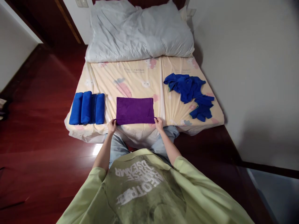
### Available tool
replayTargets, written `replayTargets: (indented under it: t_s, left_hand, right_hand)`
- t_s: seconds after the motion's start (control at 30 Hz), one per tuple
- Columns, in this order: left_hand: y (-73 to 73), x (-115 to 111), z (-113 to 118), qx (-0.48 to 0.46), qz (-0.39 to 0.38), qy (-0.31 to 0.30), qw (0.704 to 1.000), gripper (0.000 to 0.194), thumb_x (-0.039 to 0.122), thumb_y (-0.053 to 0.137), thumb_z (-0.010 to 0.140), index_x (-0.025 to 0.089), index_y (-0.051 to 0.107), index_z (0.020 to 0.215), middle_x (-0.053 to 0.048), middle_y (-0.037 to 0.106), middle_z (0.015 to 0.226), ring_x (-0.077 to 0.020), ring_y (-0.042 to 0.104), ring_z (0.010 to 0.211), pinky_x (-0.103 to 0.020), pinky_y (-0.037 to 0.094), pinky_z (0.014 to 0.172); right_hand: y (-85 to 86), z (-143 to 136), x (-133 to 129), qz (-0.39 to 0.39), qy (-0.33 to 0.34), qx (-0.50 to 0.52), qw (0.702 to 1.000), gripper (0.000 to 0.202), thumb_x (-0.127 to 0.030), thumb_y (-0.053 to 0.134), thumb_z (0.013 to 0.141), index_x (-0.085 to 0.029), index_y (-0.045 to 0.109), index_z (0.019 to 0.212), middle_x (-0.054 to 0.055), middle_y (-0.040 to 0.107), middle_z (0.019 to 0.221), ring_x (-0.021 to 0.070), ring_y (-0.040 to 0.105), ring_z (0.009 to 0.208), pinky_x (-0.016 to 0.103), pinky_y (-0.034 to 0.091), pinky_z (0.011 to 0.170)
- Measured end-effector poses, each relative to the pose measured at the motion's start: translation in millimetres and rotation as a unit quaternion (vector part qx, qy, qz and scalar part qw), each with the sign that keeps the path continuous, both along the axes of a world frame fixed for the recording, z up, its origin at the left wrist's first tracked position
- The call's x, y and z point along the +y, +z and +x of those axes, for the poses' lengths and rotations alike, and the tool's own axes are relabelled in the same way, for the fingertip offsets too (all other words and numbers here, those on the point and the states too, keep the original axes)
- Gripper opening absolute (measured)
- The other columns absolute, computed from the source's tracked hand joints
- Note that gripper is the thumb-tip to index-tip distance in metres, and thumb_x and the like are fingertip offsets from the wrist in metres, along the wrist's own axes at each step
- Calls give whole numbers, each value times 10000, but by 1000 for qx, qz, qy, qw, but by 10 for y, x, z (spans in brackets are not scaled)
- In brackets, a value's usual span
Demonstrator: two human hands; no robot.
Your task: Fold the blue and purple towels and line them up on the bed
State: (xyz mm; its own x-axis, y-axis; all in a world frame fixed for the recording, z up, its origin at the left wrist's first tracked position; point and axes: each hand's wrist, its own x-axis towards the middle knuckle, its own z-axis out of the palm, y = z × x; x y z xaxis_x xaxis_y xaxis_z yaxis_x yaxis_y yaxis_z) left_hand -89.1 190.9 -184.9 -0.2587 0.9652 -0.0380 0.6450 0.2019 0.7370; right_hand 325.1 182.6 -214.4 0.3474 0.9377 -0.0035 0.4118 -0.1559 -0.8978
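Note:
A purple towel point(135, 110) lies flat as a rectangle near the front edge of the bed. My left hand point(111, 126) pinches its near left corner, and my right hand point(158, 123) pinches the near right corner. Left of it sit several rolled or folded blue towels point(86, 107), side by side. Over on the right, crumpled blue cloths point(187, 87) lie in a loose heap, with another bunched blue cloth point(202, 108) just in front.
The bed point(102, 77) has a pale yellow sheet with rabbit and carrot prints. A large grey-white quilt or pillow point(142, 32) spans its far end. A wall point(252, 77) runs along the right side; dark red floor point(44, 124) extends at the left.

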Motion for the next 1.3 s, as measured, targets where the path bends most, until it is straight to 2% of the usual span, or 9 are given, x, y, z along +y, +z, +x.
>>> replayTargets:
  t_s: [0.13, 0.4, 0.7, 1.07, 1.3]
  left_hand:
    - [-37, 34, 1, 15, -7, 2, 1000, 304, 377, 498, 935, 160, 712, 934, -92, 710, 802, -259, 684, 817, -341, 521, 805]
    - [-78, 52, 0, 15, -7, 13, 1000, 337, 401, 504, 903, 157, 733, 942, -119, 741, 840, -280, 700, 839, -362, 530, 811]
    - [-47, 34, 47, 27, -9, 21, 999, 362, 449, 491, 900, 173, 725, 909, -114, 724, 808, -275, 695, 811, -352, 517, 784]
    - [-48, 68, 60, 14, -11, 44, 999, 283, 429, 589, 861, 187, 732, 891, -96, 738, 778, -253, 692, 778, -327, 518, 749]
    - [-41, 72, 95, 35, -37, 47, 998, 298, 431, 577, 894, 180, 729, 951, -126, 751, 866, -286, 712, 858, -351, 520, 797]
  right_hand:
    - [-4, -14, 13, -7, -9, 2, 1000, 461, -618, 580, 875, -186, 738, 905, 167, 780, 964, 307, 714, 955, 454, 571, 950]
    - [-73, -25, 32, -9, -19, -8, 1000, 368, -549, 585, 857, -205, 713, 834, 151, 782, 912, 294, 733, 915, 428, 583, 902]
    - [-138, -50, 38, 2, -38, -26, 999, 326, -511, 594, 837, -208, 713, 840, 138, 790, 892, 281, 742, 855, 408, 585, 862]
    - [-86, -69, 35, -12, -51, -44, 998, 325, -520, 620, 828, -209, 714, 829, 130, 793, 848, 276, 740, 787, 392, 573, 813]
    - [-45, -102, 24, -13, -65, -52, 996, 250, -463, 627, 807, -224, 704, 801, 123, 791, 829, 277, 732, 782, 383, 560, 794]
